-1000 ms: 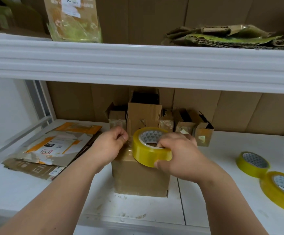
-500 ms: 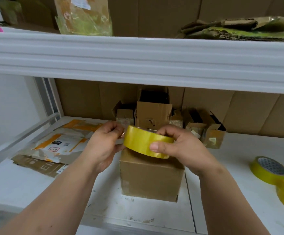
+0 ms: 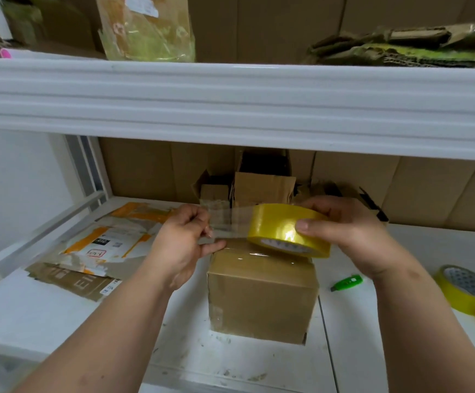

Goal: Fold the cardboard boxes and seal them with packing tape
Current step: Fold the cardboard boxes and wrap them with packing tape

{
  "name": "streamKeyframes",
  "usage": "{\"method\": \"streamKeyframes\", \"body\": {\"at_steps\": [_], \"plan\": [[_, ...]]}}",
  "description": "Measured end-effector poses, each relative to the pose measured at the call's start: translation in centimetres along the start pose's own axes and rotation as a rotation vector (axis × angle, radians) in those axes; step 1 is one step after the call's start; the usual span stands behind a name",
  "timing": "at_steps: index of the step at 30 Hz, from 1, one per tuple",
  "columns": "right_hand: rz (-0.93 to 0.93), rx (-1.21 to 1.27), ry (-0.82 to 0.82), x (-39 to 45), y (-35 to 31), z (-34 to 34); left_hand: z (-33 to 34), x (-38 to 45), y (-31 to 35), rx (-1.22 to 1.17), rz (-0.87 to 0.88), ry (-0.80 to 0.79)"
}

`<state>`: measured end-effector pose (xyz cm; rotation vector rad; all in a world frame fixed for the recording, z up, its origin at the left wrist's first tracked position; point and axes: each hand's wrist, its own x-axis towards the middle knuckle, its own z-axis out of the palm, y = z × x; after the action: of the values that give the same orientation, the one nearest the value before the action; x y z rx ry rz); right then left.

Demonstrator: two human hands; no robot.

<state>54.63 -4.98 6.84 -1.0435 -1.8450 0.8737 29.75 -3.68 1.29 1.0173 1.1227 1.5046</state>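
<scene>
Packing or storage room: white shelving (image 3: 230, 103) holding flattened cartons (image 3: 400, 46), small open boxes (image 3: 261, 185) sitting behind, spare tape rolls (image 3: 465, 287) lying about.

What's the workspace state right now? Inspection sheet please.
Surface: white shelf, scuffed and stained.
Job's things: closed cardboard box; tape roll above it, clear strip pulled out.
Clutter: flattened cartons, green cutter, spare tape rolls, small open boxes behind.
Hands: left hand pinches the strip's end; right hand holds the roll.
Cables: nothing seen.
Surroundings: upper shelf with cardboard scraps.
</scene>
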Motion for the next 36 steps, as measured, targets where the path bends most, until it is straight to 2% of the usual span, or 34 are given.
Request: {"method": "streamKeyframes", "body": {"at_steps": [7,13,17,23,27,32,36], "plan": [[0.063,-0.246,0.040,0.1,-0.5,-1.9,-0.2,0.0,0.2,-0.014,-0.018,-0.027],[0.108,-0.206,-0.081,-1.3,0.7,-2.4,-0.2,0.0,0.1,-0.032,-0.041,-0.018],[0.143,-0.070,-0.152,-3.3,1.4,-3.0,-0.5,0.0,-0.3,-0.082,-0.048,0.018],[0.216,-0.380,-0.212,-4.6,1.9,-2.0,-0.2,0.1,-1.0,0.020,0.007,0.051],[0.155,-0.687,-0.161,-5.0,2.6,-1.3,0.2,0.0,-1.3,0.055,0.036,0.080],[0.071,-0.573,-0.035,-5.8,2.5,-1.8,0.0,-0.3,-2.0,0.104,0.042,0.115],[0.041,-0.523,0.034,-5.7,1.9,-2.3,0.0,-0.6,-2.3,0.024,0.006,0.106]]}}
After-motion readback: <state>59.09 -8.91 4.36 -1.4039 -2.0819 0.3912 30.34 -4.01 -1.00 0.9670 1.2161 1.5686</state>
